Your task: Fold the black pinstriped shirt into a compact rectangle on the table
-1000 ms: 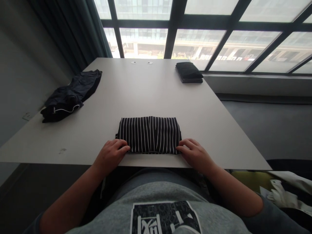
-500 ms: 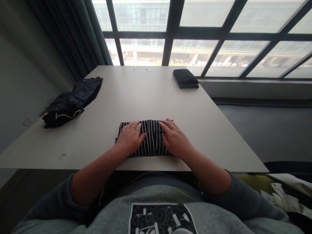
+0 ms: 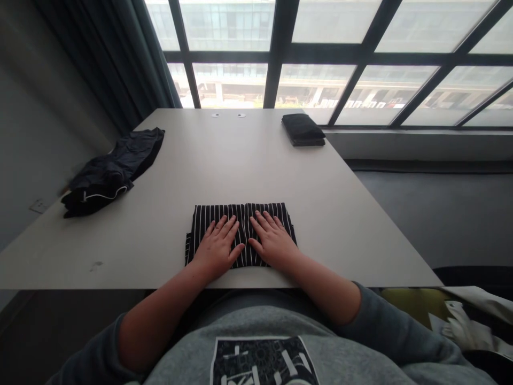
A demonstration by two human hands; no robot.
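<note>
A folded black cloth with thin white stripes [image 3: 242,213] lies near the front edge of the white table [image 3: 240,160]. My left hand [image 3: 218,247] rests flat on its left half, fingers stretched out. My right hand [image 3: 272,240] lies flat on its right half, fingers spread. Both palms press down on the cloth side by side, and neither hand holds anything.
A crumpled dark garment with white piping [image 3: 112,171] lies at the table's left edge. A neatly folded black cloth [image 3: 302,129] sits at the far right corner, by the large window [image 3: 320,53]. A dark curtain [image 3: 112,59] hangs at the left.
My hands left the near corners of the striped cloth, went onto its top, and now lie flat and spread near the middle. The cloth looks flatter.
</note>
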